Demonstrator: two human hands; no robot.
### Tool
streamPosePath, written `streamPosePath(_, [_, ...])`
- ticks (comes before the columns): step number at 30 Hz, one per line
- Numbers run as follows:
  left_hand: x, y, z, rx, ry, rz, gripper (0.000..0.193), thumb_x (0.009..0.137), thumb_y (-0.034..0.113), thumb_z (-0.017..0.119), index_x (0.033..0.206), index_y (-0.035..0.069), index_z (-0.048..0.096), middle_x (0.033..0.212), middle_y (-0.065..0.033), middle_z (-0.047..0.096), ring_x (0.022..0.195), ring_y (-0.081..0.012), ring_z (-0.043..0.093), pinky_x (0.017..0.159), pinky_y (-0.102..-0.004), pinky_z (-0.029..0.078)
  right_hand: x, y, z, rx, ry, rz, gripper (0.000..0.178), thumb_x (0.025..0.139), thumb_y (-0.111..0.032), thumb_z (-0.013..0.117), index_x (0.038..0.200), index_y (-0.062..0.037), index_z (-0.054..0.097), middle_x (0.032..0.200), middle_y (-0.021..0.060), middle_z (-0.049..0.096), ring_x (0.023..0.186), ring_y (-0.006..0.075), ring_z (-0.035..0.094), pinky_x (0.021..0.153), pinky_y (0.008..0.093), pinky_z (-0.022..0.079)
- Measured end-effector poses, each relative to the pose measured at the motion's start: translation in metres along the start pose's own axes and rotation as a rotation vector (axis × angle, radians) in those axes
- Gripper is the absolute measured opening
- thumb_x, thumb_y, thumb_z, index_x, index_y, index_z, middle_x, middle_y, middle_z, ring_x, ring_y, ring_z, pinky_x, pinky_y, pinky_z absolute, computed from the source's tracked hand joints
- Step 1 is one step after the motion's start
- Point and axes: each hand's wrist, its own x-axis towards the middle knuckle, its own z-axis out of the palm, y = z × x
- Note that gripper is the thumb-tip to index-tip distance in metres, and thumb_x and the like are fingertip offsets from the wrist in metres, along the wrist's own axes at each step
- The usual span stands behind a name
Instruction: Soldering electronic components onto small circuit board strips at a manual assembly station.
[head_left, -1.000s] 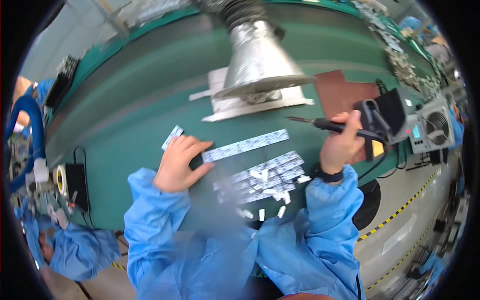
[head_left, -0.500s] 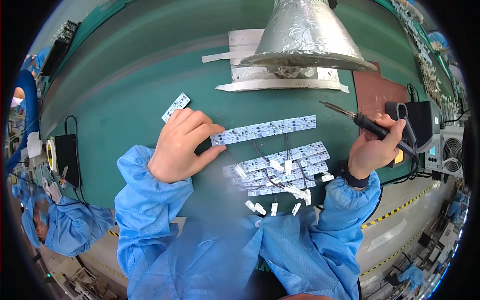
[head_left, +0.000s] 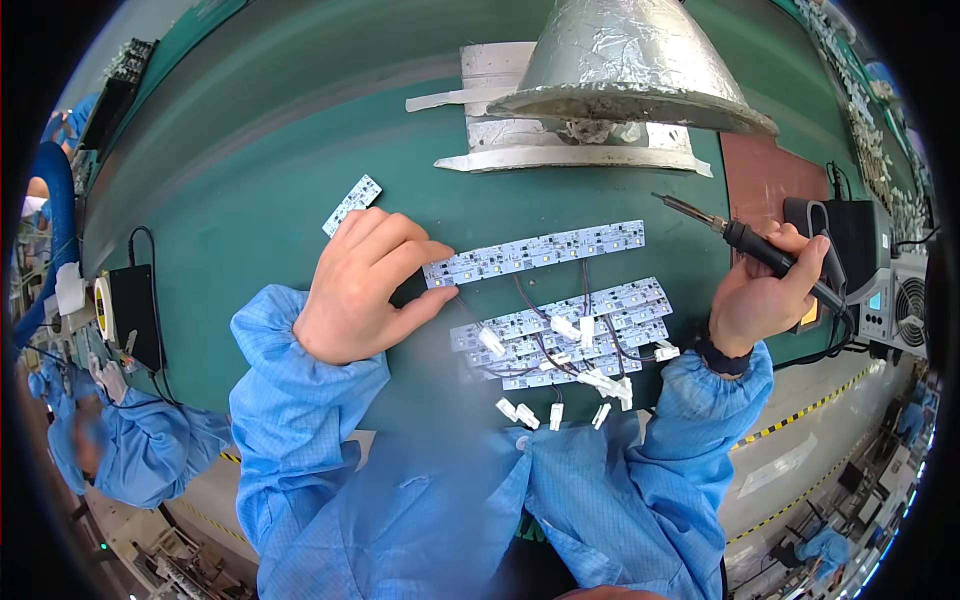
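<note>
Pinching a long circuit strip [head_left: 535, 253] by its left end between thumb and forefinger of the left hand [head_left: 365, 285]. Resting near a short board [head_left: 352, 205] past the knuckles and layered wired strips [head_left: 635, 301] rightward, nearer the body. Well right, gripping a soldering iron [head_left: 757, 248] in the right hand [head_left: 765, 297].

The bench [head_left: 250, 190] is wide and green; a big silver hood [head_left: 640, 60] sits over its far side; a fat blue hose [head_left: 48, 190] bends down at the left edge; the floor [head_left: 815, 440] is pale and shiny, with yellow and black tape [head_left: 805, 412] on the right; past it are crowded desks [head_left: 880, 490], too small to make out well.
</note>
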Motion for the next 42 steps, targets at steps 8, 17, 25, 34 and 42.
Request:
streamPosePath(8, [-0.001, -0.007, -0.028, 0.07, -0.003, -0.061, 0.053, 0.067, 0.016, 0.085, 0.115, 0.005, 0.066, 0.113, -0.01, 0.061, 0.101, -0.0301, 0.057, 0.088, -0.04, 0.045, 0.001, 0.004, -0.001, 0.007, 0.01, -0.004, 0.045, 0.104, -0.031, 0.049, 0.073, 0.0, 0.058, 0.079, 0.0104, 0.061, 0.072, 0.0203, 0.059, 0.075, 0.0336, 0.05])
streamPosePath(17, [-0.014, -0.017, -0.036, 0.134, -0.058, -0.314, 0.057, 0.071, 0.011, 0.081, 0.124, 0.005, 0.06, 0.114, -0.0121, 0.057, 0.102, -0.0322, 0.057, 0.088, -0.0394, 0.048, 0.008, 0.01, -0.013, 0.038, 0.014, 0.037, 0.042, 0.104, -0.03, 0.05, 0.076, 0.0004, 0.061, 0.086, 0.013, 0.064, 0.078, 0.0224, 0.064, 0.081, 0.0362, 0.055])
streamPosePath(25, [-0.021, -0.022, -0.036, 0.16, 0.038, -0.408, 0.051, 0.075, 0.011, 0.08, 0.121, 0.005, 0.061, 0.104, -0.0114, 0.059, 0.094, -0.0312, 0.06, 0.081, -0.0401, 0.05, 0.004, 0.008, -0.012, 0.025, 0.028, 0.012, 0.04, 0.104, -0.028, 0.051, 0.077, 0.0009, 0.061, 0.087, 0.013, 0.064, 0.078, 0.0219, 0.064, 0.081, 0.0362, 0.055])
streamPosePath(34, [-0.02, -0.026, -0.029, 0.181, 0.097, -0.458, 0.036, 0.08, 0.014, 0.076, 0.112, 0.004, 0.064, 0.091, -0.0094, 0.059, 0.084, -0.0277, 0.062, 0.072, -0.039, 0.051, 0.006, 0.003, -0.007, 0.046, 0.029, -0.011, 0.041, 0.104, -0.028, 0.05, 0.076, 0.0008, 0.06, 0.085, 0.0116, 0.063, 0.077, 0.0213, 0.063, 0.079, 0.0349, 0.055])
streamPosePath(42, [-0.004, -0.024, -0.015, 0.006, 0.257, -0.411, 0.027, 0.082, 0.009, 0.071, 0.107, 0.002, 0.066, 0.092, -0.0111, 0.057, 0.082, -0.0262, 0.061, 0.068, -0.0347, 0.049, 0.003, -0.006, 0.005, -0.134, 0.022, -0.037, 0.04, 0.103, -0.029, 0.052, 0.073, -0.0037, 0.056, 0.074, 0.0055, 0.057, 0.072, 0.015, 0.053, 0.071, 0.0308, 0.044])
